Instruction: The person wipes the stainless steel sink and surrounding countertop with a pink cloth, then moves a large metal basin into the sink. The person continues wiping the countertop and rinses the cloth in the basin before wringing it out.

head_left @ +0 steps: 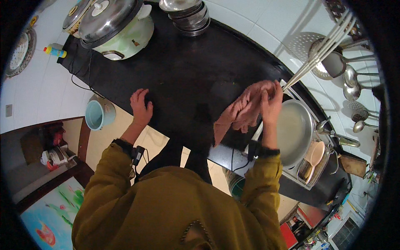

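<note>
Black countertop (179,79), right hand (271,104) holding pink cloth (241,109), cooker (125,39) with emblem (135,42)

A black countertop (183,79) stretches left from the right hand (271,104), which grips a pinkish cloth (239,110). Directly on it, beyond the grip and to its left, stands a stack of metal bowls (192,21); farther left comes a pale green rice cooker (131,43) with a silver lid, a second lidded pot (75,17) past it. Just right of the grip, a sink (297,178) is set into the counter.
</note>
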Action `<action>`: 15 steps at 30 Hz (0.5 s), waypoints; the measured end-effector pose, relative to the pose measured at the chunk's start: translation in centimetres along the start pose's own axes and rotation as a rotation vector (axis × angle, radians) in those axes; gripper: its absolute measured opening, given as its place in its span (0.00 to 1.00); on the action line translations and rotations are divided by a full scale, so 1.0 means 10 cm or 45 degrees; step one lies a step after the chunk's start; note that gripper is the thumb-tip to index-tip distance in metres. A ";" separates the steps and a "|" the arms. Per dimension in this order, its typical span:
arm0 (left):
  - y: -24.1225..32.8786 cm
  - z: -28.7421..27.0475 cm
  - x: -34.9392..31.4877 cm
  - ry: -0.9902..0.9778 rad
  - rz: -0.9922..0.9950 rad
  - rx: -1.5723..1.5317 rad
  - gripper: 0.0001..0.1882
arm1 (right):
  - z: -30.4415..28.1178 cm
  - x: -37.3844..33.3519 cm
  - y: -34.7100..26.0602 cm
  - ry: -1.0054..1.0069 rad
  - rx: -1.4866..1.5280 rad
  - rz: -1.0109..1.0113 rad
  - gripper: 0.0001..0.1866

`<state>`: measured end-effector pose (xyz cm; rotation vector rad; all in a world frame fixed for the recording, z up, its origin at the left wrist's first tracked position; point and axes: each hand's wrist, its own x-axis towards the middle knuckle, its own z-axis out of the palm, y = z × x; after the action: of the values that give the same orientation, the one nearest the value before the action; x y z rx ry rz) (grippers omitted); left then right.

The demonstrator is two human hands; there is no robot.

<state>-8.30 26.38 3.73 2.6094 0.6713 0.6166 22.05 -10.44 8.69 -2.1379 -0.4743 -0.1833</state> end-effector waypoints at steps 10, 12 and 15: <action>-0.46 0.19 0.12 -0.073 -0.115 0.211 0.28 | 1.19 -0.43 -0.18 -0.452 -0.788 -0.345 0.34; -0.43 0.19 0.12 -0.074 -0.111 0.228 0.28 | 1.26 -0.70 -0.41 -0.481 -0.655 -0.387 0.32; -0.41 0.16 0.14 -0.092 -0.102 0.214 0.28 | 1.32 -0.93 -0.62 -0.585 -0.636 -0.452 0.27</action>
<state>-7.87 30.03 0.97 2.7276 0.8327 0.4575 10.45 1.08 2.98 -2.5727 -1.1816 -0.0005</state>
